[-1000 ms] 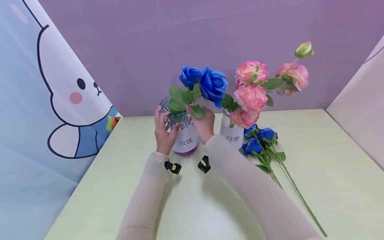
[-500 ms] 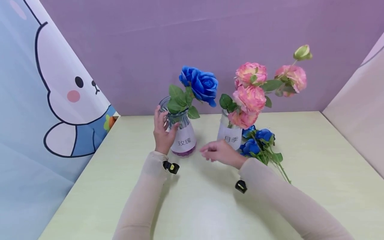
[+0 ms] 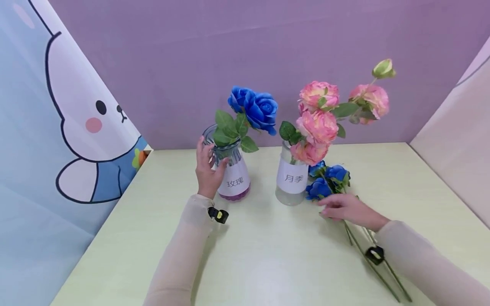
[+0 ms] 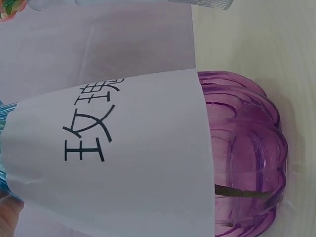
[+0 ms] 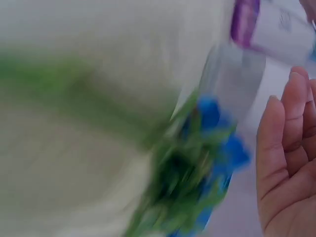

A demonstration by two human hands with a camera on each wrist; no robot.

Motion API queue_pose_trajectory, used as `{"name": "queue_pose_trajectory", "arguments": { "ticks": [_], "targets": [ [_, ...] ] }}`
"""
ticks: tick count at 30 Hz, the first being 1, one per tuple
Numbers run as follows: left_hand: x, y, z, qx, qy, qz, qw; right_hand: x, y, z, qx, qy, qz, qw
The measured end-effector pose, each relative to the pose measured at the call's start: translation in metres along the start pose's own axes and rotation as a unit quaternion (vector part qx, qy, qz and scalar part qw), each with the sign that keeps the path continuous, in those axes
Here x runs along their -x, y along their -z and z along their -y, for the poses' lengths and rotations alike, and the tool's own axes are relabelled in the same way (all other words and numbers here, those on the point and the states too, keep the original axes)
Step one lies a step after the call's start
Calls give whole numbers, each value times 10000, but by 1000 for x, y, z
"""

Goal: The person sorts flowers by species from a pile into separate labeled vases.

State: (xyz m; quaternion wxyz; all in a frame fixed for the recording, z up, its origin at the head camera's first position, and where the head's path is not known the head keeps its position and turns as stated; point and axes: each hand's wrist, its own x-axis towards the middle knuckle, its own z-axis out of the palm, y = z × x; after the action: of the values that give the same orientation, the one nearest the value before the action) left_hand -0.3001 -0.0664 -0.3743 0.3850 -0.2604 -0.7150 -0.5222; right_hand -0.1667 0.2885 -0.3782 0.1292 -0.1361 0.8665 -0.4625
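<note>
My left hand holds the neck of a ribbed glass vase with a purple base and a white paper label. In the left wrist view the label and purple base fill the frame, with a stem seen through the glass. Blue roses with green leaves stand in this vase, leaning right. My right hand hovers with bent, relaxed fingers over the stems of the loose blue roses on the table. The right wrist view shows its palm bare, beside the blurred roses and leaves.
A second glass vase, also labelled, stands to the right with pink flowers and a green bud spreading up and right. A purple backdrop rises behind the pale table. A rabbit-print cloth hangs at the left.
My right hand has let go of the blue roses at the left vase and moved right, past the second vase, to the loose ones. The left hand has stayed on its vase.
</note>
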Motion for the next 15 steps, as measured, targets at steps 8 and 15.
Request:
{"name": "queue_pose_trajectory", "arguments": {
  "ticks": [8,15],
  "targets": [
    [0,-1,0,0,-8,19,10000,63,40,-60,-1449,-960,-810,9814],
    [-1,2,-1,-83,11,29,10000,79,51,-92,-3546,-1480,297,9227]
  ]
}}
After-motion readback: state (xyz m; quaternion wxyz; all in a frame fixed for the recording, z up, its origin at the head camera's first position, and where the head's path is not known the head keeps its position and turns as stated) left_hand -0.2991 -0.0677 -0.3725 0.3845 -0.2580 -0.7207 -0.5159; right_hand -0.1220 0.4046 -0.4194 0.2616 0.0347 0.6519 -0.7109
